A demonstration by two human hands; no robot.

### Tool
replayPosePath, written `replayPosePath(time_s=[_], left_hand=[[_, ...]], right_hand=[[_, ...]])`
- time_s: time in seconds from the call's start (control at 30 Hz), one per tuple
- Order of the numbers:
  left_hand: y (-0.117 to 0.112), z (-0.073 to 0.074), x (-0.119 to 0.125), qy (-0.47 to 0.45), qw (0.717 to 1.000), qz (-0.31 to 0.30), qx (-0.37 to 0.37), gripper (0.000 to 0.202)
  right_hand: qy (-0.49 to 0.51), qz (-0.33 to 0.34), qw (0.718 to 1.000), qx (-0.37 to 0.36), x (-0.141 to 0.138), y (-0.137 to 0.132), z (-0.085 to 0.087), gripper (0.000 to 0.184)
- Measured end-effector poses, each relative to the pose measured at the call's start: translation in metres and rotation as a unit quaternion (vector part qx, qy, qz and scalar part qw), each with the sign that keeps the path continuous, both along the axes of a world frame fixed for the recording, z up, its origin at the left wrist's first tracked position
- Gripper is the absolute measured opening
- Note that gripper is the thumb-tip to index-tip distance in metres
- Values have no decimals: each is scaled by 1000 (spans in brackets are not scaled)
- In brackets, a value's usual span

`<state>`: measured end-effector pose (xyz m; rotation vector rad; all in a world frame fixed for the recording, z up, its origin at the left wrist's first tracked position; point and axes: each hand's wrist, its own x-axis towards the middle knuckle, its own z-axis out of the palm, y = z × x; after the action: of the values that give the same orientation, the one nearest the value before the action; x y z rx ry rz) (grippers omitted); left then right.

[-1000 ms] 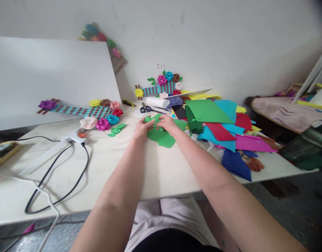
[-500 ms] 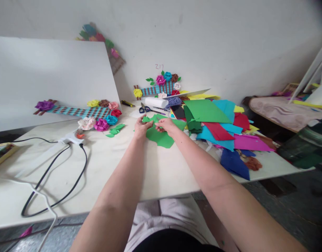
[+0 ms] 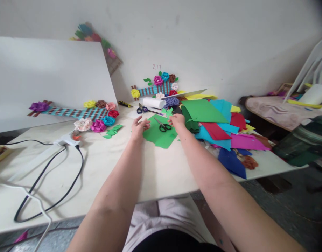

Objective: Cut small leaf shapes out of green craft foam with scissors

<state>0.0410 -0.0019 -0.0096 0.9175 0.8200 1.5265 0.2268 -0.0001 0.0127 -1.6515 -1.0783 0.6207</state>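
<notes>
My right hand (image 3: 177, 120) pinches a light green paper cutout (image 3: 168, 112) with several narrow arms. My left hand (image 3: 140, 128) is open, fingers apart, at the left edge of a green sheet (image 3: 157, 138). On that sheet, between both hands, lies a pair of black-handled scissors (image 3: 163, 126). Cut green paper leaves (image 3: 113, 131) rest to the left of my left hand. Beyond the hands is a second pair of scissors (image 3: 141, 109) with dark blue handles, beside a white roll (image 3: 154, 103).
Coloured sheets (image 3: 208, 113) pile up on the right. A flower-decorated strip panel (image 3: 77, 112) leans against a white board (image 3: 53, 77); a similar panel (image 3: 155, 89) stands at the wall. A power strip (image 3: 69, 139) with cables lies left; a yellow cutter (image 3: 124, 104) lies behind.
My hands were close together over the green sheet and have moved apart. The right hand has moved right and carries the green cutout; the scissors between them now show.
</notes>
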Motion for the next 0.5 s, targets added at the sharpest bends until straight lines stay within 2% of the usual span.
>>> replayPosePath(time_s=[0.03,0.1,0.2,0.3,0.5], left_hand=[[0,0,0,4,1000,1,-2,56],[-1,0,-1,12,1000,5,-5,54],[-1,0,-2,22,1000,17,-5,53],[0,0,-3,27,999,37,3,51],[3,-1,-6,17,995,99,0,43]], right_hand=[[-79,-26,996,-10,6,0,0,12],[-215,-90,972,-24,16,-2,0,17],[-334,-136,933,-20,28,-6,-2,27],[-377,-177,909,-1,36,-8,-7,28],[-354,-244,903,-3,42,-5,-17,31]])
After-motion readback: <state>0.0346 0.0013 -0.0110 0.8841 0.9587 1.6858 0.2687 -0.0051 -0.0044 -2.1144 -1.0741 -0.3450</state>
